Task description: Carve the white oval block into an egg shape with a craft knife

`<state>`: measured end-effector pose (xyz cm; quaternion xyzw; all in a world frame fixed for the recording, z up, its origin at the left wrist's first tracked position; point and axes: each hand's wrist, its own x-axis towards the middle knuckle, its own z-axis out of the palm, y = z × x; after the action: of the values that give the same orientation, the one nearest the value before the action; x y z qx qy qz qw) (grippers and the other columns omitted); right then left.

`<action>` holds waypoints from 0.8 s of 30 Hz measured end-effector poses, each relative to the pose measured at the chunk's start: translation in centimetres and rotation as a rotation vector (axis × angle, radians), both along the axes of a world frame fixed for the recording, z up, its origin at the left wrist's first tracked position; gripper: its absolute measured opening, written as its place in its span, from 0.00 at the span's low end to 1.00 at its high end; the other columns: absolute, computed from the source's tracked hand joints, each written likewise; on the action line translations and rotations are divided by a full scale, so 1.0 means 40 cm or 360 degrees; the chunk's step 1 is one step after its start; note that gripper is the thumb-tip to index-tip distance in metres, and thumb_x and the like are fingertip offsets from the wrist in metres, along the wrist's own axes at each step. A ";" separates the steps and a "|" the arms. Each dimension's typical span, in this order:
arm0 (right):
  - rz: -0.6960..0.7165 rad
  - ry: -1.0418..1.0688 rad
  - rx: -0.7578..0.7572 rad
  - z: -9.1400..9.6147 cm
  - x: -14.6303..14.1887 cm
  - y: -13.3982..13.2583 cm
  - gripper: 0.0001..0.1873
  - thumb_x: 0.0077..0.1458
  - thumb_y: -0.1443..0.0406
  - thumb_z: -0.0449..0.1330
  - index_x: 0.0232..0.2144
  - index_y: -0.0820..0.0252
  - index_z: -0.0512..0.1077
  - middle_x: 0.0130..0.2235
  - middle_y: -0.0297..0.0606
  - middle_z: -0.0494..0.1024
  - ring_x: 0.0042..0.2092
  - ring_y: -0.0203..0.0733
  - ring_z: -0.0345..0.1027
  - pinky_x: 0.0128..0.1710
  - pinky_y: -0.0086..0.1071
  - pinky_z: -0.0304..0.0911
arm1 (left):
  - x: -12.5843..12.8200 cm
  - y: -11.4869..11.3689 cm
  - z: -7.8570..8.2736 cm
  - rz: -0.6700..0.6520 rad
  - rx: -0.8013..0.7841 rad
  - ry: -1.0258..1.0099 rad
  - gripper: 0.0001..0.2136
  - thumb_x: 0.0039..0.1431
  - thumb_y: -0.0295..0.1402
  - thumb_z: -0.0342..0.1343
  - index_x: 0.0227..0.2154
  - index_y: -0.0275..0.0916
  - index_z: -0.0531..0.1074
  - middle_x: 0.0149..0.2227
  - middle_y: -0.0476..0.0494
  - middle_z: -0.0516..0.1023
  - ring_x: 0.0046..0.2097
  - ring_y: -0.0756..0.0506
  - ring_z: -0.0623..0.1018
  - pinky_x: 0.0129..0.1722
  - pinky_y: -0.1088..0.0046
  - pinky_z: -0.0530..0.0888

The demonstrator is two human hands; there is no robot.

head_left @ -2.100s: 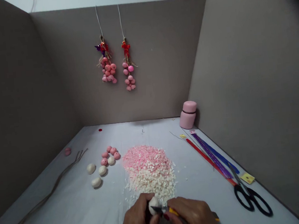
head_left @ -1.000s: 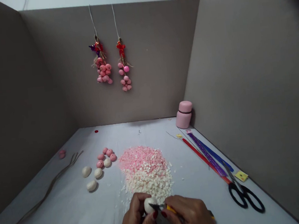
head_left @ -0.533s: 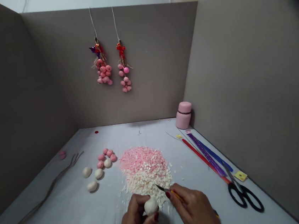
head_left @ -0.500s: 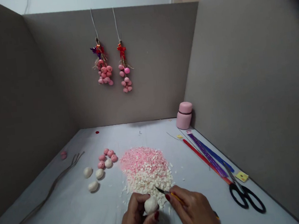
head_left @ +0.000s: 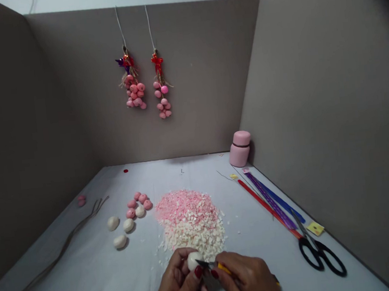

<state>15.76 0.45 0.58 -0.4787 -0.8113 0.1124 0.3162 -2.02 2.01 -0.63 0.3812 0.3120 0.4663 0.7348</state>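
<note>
Between the thumb and fingers of my left hand (head_left: 177, 284) is a small white ball (head_left: 193, 259). My right hand (head_left: 248, 276) grips a craft knife (head_left: 224, 267) with a yellow handle and a dark pointed blade. The blade tip lies against the right side of the ball, close to my left thumb. Just beyond my hands spreads a heap of shavings (head_left: 191, 220), pink at the back and white in front. Left of it lie several pink beads (head_left: 147, 204) and several white balls (head_left: 120, 241).
Scissors (head_left: 317, 253) and red, purple and blue ribbons (head_left: 273, 202) lie along the right side. A pink jar (head_left: 240, 149) stands in the back right corner. Twine (head_left: 68, 239) runs along the left. Two bead bunches (head_left: 135, 94) hang on the grey back panel (head_left: 201, 80).
My right hand has brought the knife left, so the blade now meets the white ball. My left hand has turned and raised the ball slightly. The view has shifted a little.
</note>
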 end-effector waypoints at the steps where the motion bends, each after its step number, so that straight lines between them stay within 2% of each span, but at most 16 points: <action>1: -0.0001 -0.0010 0.0009 0.000 -0.001 -0.001 0.15 0.65 0.63 0.46 0.26 0.56 0.65 0.23 0.32 0.72 0.24 0.36 0.67 0.24 0.26 0.55 | 0.000 0.000 0.000 -0.0019 0.0002 0.0001 0.14 0.49 0.42 0.65 0.34 0.39 0.72 0.24 0.53 0.76 0.23 0.56 0.73 0.23 0.80 0.66; 6: -0.0044 -0.0028 0.0003 -0.002 0.001 0.005 0.15 0.64 0.63 0.46 0.27 0.56 0.66 0.24 0.32 0.72 0.24 0.36 0.68 0.25 0.27 0.55 | 0.000 -0.003 0.009 -0.0117 -0.0051 -0.0015 0.16 0.49 0.44 0.64 0.32 0.37 0.71 0.25 0.51 0.78 0.22 0.57 0.73 0.23 0.80 0.66; 11: -0.0280 -0.0013 -0.0147 -0.004 0.014 0.020 0.17 0.65 0.61 0.46 0.26 0.55 0.66 0.21 0.30 0.71 0.22 0.37 0.67 0.22 0.27 0.52 | -0.001 -0.016 0.035 -0.0202 -0.0163 -0.0070 0.15 0.50 0.43 0.64 0.34 0.37 0.72 0.26 0.50 0.79 0.23 0.57 0.74 0.24 0.81 0.67; 13: -0.0230 0.0056 -0.0132 -0.002 0.014 0.019 0.17 0.66 0.60 0.46 0.26 0.56 0.66 0.22 0.31 0.71 0.22 0.36 0.67 0.23 0.27 0.53 | -0.001 -0.017 0.039 -0.0186 -0.0206 -0.0100 0.14 0.51 0.42 0.63 0.34 0.36 0.74 0.27 0.49 0.79 0.23 0.56 0.74 0.24 0.81 0.67; 18: 0.0084 0.0153 -0.0043 0.000 0.003 0.002 0.16 0.66 0.61 0.45 0.28 0.57 0.67 0.25 0.34 0.73 0.26 0.36 0.68 0.27 0.26 0.58 | 0.001 -0.010 0.030 -0.0194 -0.0179 -0.0234 0.11 0.52 0.40 0.63 0.32 0.37 0.75 0.26 0.49 0.78 0.23 0.56 0.73 0.24 0.81 0.67; 24: 0.0099 0.0160 -0.0014 0.006 -0.001 -0.001 0.16 0.64 0.63 0.46 0.26 0.57 0.65 0.23 0.32 0.71 0.24 0.34 0.65 0.25 0.26 0.55 | 0.002 -0.015 0.043 -0.0222 -0.0161 -0.0212 0.12 0.53 0.41 0.62 0.29 0.36 0.75 0.23 0.50 0.73 0.23 0.55 0.69 0.24 0.80 0.64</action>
<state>15.73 0.40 0.83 -0.4483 -0.8085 0.1497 0.3506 -1.93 1.39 1.09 0.3327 0.2583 0.4221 0.8028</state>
